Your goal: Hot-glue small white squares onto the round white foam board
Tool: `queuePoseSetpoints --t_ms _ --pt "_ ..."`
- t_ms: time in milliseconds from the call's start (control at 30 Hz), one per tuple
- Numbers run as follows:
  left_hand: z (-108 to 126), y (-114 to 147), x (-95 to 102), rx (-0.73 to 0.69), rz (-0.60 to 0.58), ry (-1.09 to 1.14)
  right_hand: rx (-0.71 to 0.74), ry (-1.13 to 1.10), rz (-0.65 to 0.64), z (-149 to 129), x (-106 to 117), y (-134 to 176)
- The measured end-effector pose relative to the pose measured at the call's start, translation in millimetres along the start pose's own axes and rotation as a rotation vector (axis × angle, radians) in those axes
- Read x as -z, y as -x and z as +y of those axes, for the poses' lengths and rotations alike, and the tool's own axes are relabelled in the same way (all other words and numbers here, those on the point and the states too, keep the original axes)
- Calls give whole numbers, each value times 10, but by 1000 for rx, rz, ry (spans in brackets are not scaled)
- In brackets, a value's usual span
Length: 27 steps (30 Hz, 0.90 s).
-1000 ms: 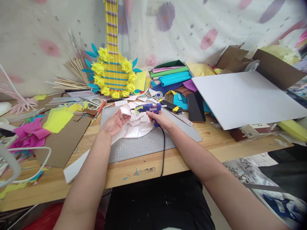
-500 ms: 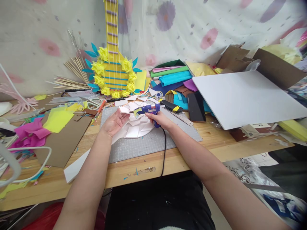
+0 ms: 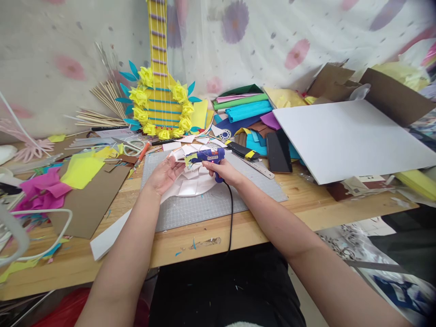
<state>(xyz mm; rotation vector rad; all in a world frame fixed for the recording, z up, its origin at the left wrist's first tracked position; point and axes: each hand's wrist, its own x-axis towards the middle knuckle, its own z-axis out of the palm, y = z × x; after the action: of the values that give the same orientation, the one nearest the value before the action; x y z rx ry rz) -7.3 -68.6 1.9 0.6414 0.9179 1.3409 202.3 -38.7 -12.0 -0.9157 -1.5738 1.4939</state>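
Note:
My right hand (image 3: 221, 171) is closed round the handle of a blue hot glue gun (image 3: 207, 156), whose nozzle points left. A black cord hangs from its grip over the table's front edge. My left hand (image 3: 167, 175) pinches a small white paper piece (image 3: 175, 156), and the nozzle is at that piece; whether they touch I cannot tell. Below both hands lies a white guitar-like shape (image 3: 190, 187) covered with overlapping white squares, its long strip reaching to the lower left under my left forearm. It rests on a grey cutting mat (image 3: 204, 214).
A yellow paper guitar (image 3: 163, 104) with flowers stands behind. Right of the mat lie a box cutter (image 3: 242, 151), a steel ruler (image 3: 260, 170), a phone (image 3: 279, 152) and a white board (image 3: 357, 141). Scissors (image 3: 134, 147), brown cardboard (image 3: 95, 200) and a white cable (image 3: 70, 222) are on the left.
The glue gun in my right hand has shifted slightly left, its nozzle moving along the white paper piece. My left hand has barely moved and still holds the piece.

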Motion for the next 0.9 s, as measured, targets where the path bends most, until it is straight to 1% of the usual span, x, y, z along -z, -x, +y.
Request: queuePoseSetpoints --t_ms 133,433,600,900 --pt "-4 14 -25 9 -14 2 -6 -3 6 -20 4 1" --pt "-13 43 -93 31 8 -31 0 1 35 -27 10 3" --pt "3 41 -73 22 -1 -40 -13 -36 43 -27 21 2" --pt "49 52 -23 -18 -20 -29 -47 -13 66 10 83 -21"
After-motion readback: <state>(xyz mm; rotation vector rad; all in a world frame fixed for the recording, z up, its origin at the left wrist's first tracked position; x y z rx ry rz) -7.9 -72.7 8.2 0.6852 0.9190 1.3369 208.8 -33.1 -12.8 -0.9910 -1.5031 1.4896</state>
